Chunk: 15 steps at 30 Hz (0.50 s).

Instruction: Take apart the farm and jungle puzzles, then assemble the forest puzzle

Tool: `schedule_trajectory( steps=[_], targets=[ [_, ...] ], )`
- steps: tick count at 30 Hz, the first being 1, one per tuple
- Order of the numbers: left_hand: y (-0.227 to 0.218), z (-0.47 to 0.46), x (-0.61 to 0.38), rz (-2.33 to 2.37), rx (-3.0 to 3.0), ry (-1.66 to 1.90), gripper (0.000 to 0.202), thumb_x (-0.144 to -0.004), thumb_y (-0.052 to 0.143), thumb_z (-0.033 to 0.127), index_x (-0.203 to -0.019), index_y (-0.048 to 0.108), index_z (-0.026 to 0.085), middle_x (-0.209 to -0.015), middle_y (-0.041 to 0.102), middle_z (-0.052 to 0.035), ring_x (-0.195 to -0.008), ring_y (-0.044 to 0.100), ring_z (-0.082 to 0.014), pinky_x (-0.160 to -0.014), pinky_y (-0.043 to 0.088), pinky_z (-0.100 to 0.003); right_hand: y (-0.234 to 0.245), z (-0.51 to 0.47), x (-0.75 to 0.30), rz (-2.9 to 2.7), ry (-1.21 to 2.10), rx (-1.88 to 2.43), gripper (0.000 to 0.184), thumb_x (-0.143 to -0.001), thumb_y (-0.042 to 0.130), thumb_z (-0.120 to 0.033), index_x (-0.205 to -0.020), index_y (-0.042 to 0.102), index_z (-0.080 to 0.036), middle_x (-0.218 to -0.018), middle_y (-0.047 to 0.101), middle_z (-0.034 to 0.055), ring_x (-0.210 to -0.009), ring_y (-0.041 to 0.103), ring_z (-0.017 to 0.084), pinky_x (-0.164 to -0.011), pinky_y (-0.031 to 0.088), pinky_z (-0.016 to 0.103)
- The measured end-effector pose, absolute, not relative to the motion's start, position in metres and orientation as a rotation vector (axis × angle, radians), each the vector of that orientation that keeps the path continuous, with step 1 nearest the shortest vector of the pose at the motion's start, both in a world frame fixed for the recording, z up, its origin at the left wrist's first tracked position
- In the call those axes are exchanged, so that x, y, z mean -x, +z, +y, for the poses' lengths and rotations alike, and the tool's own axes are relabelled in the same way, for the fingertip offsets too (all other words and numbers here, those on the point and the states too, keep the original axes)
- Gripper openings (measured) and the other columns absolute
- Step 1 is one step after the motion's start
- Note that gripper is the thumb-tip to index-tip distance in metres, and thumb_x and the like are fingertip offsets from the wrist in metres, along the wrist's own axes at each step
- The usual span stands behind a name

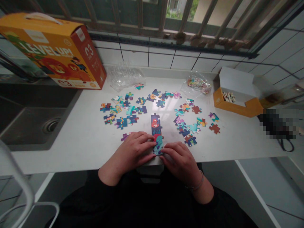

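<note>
1. the head-worn camera is looking forward and down.
2. it is facing the window (152,12) across the counter (237,139).
3. it is viewing the left hand (137,147) and right hand (180,156) from near.

White tabletop (83,139) runs along tiled wall (161,60), pale tiles, dark grout. Barred window (140,14) above, dark frame (152,42); greenery (174,14) and beige surface (201,11) visible outside. Dark sink (28,123) set in at left, round drain (53,124). Tiling continues on right side. Daylight reflects off tabletop middle; corners dimmer.
</note>
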<state>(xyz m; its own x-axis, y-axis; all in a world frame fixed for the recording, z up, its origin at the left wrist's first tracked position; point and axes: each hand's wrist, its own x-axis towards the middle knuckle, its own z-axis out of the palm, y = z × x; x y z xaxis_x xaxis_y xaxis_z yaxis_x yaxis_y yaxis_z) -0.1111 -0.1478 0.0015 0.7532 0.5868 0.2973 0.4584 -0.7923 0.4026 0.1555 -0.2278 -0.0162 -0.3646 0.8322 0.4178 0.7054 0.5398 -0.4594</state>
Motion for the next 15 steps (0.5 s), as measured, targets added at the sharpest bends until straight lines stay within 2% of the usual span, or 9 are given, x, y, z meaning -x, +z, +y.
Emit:
schedule_trajectory(
  steps=[3,10,15],
  targets=[
    [0.0029,-0.1475,0.1108,0.813,-2.643,0.589,0.034,-0.103,0.081,0.036,-0.135,0.077,0.026,-0.138,0.079,-0.0109,-0.126,0.072,-0.0330,-0.103,0.053,-0.049,-0.0163,-0.2273,-0.1551,-2.186,0.258,1.217,0.026,-0.108,0.073,-0.024,-0.134,0.070,-0.027,-0.125,0.082,0.0097,-0.107,0.073,0.029,-0.093,0.060,0.050],
    [0.0022,-0.1481,0.1112,0.822,-2.654,0.570,0.034,-0.104,0.080,0.039,-0.135,0.077,0.026,-0.141,0.078,-0.0109,-0.129,0.071,-0.0345,-0.105,0.053,-0.051,-0.0164,-0.2257,-0.1548,-2.221,0.266,1.235,0.022,-0.107,0.074,-0.024,-0.129,0.074,-0.028,-0.125,0.083,0.0090,-0.108,0.075,0.029,-0.095,0.059,0.051],
    [0.0020,-0.1509,0.1065,0.773,-2.722,0.574,0.039,-0.108,0.072,0.040,-0.143,0.072,0.023,-0.155,0.074,-0.0123,-0.137,0.069,-0.0347,-0.110,0.052,-0.051,-0.0143,-0.2266,-0.1516,-2.126,0.205,1.208,0.018,-0.107,0.072,-0.021,-0.124,0.076,-0.026,-0.117,0.082,0.0092,-0.103,0.074,0.027,-0.091,0.061,0.046]
  ],
)
